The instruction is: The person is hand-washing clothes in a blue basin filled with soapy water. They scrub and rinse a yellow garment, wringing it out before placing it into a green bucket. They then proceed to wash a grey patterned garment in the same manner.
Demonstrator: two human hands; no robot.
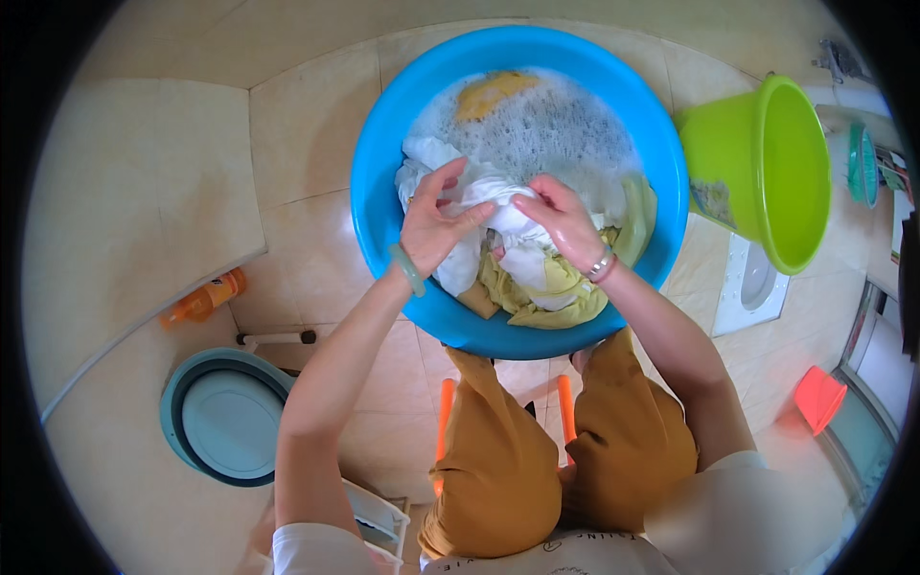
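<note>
A large blue basin point(522, 345) in front of me holds foamy, soapy water point(565, 125) and wet clothes. Between my hands, a white cloth point(498, 192) is held up over the near half of the basin. My left hand point(433, 222) curves round its left side, thumb lying across the fabric. On the other side, my right hand point(567, 225) pinches the same cloth between thumb and fingers. Below them lies a yellow-green garment point(561, 302) with more pale fabric. A yellow-brown piece of fabric point(494, 94) shows through the foam at the far side.
A lime-green bucket point(797, 172) is right of the basin, beside a white squat toilet point(752, 286). On the left are an orange bottle point(206, 297) and a grey-teal basin point(230, 422). An orange-red plastic object point(819, 399) is far right. Orange legs point(445, 422) show between my knees.
</note>
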